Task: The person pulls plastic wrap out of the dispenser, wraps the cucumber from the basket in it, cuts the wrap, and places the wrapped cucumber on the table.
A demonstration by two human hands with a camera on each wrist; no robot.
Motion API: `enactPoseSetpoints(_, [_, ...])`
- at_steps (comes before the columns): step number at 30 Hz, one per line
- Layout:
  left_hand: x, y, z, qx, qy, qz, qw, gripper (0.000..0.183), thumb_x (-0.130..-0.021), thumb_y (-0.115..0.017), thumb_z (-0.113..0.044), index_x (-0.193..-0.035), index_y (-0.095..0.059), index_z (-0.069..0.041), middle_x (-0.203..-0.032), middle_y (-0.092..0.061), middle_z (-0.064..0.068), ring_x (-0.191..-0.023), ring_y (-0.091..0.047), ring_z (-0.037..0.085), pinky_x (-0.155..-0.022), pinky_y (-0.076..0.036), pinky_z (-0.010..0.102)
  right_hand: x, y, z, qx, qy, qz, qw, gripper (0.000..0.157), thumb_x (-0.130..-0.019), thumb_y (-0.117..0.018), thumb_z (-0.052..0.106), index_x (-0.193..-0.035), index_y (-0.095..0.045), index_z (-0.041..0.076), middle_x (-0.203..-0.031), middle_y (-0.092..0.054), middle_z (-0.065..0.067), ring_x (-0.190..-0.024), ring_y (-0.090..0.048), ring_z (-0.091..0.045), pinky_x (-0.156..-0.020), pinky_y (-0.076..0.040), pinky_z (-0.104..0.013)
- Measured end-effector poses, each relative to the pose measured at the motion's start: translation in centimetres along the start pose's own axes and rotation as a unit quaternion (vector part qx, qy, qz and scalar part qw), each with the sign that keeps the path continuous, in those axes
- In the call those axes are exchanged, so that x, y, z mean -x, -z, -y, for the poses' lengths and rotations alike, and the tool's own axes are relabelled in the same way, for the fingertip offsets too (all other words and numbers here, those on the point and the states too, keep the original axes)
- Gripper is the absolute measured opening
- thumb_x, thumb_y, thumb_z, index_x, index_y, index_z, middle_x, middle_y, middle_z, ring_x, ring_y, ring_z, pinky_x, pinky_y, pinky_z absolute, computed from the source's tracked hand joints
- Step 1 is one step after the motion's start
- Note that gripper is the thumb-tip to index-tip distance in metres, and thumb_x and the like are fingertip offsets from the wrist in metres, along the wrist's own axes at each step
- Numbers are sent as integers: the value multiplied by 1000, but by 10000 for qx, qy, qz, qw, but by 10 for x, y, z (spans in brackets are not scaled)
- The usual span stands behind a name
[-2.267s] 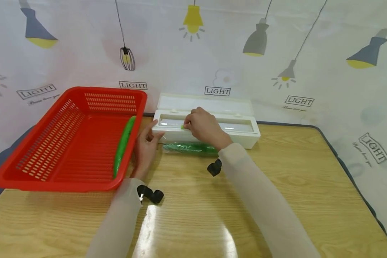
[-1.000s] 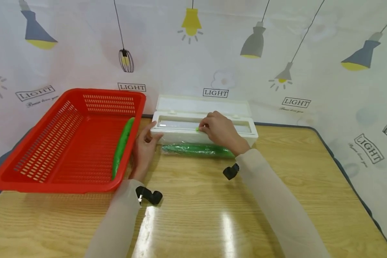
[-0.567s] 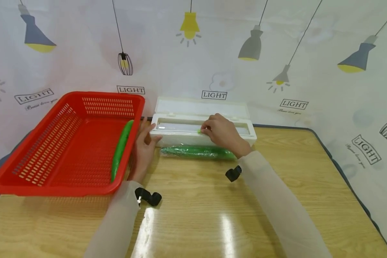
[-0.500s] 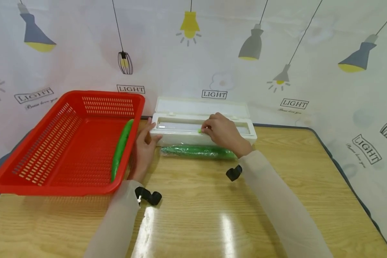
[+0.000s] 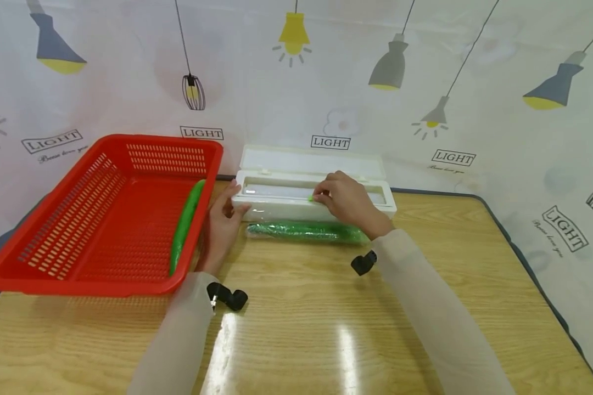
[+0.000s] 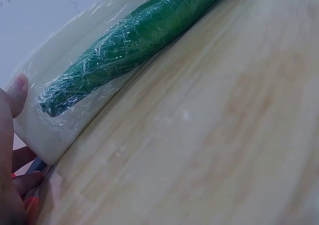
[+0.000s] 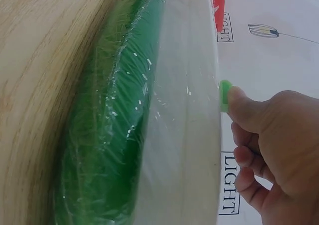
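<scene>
A white cling film dispenser (image 5: 277, 209) stands at the back of the table with its lid raised. My left hand (image 5: 221, 227) grips its left end, thumb on the front face. My right hand (image 5: 348, 200) pinches a small green slide cutter (image 7: 225, 95) on the dispenser's front top edge, near the middle. Along the front lies a cucumber (image 5: 306, 232) wrapped in clear film; the film runs up over the dispenser's front face. In the left wrist view the wrapped cucumber (image 6: 134, 41) shows crinkled film at its near end.
To the left, a red plastic basket (image 5: 113, 286) holds an unwrapped cucumber (image 5: 188, 225) against its right wall. The basket's right rim is close beside my left hand and forearm. A printed cloth (image 5: 277, 109) hangs right behind the dispenser.
My right hand has slid the green cutter rightward along the dispenser's edge, only slightly in the last half second. My left hand has kept its grip on the left end.
</scene>
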State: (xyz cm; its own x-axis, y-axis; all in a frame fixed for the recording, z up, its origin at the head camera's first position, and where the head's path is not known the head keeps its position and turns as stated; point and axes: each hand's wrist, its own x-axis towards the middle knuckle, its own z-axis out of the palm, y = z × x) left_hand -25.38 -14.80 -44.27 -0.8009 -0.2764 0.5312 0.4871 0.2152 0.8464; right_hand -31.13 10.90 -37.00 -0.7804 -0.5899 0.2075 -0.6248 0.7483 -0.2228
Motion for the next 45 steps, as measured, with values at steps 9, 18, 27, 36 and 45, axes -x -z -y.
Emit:
enactPoseSetpoints(9, [1,-3,2,-128,15,-4,9999,42,-79,-71,8,-118,-57,14,-133,-49,27,-119,-52,38,-84,-47,30,5,-5,-12,-523,-84,-149,9985,19,-95,-61,27,-99,-71,11,-89,-60,1,-84,-50,-17,-74,-44,-34])
enactPoseSetpoints(18, [-7,-8,32,95,241,-43,9997,46,-79,-73,1,-122,-59,6,-138,-49,15,-117,-54,33,-91,-47,40,8,1,-15,-510,-2,-263,9983,18,-94,-62,25,-98,-72,10,-88,-61,-1,-83,-51,-18,-73,-44,-35])
enactPoseSetpoints(27, [1,-9,37,330,363,-77,9988,44,-79,-74,3,-121,-60,7,-137,-50,18,-116,-55,35,-92,-47,36,13,-1,-19,-481,-58,-77,9988,19,-95,-61,25,-98,-72,10,-89,-61,-1,-84,-51,-18,-73,-44,-35])
enactPoseSetpoints(36, [1,-8,37,329,364,-64,9988,45,-80,-73,2,-122,-60,6,-138,-49,15,-112,-57,35,-86,-48,22,17,2,-26,-443,125,-190,9988,18,-95,-62,24,-98,-72,10,-89,-61,-1,-83,-52,-19,-72,-44,-36])
enactPoseSetpoints(45, [1,-3,6,-10,146,-123,9998,41,-80,-71,8,-118,-58,13,-133,-49,26,-109,-58,41,-85,-50,30,30,10,-45,-342,152,-311,9988,15,-93,-63,20,-97,-72,8,-87,-61,-2,-79,-50,-20,-70,-42,-37])
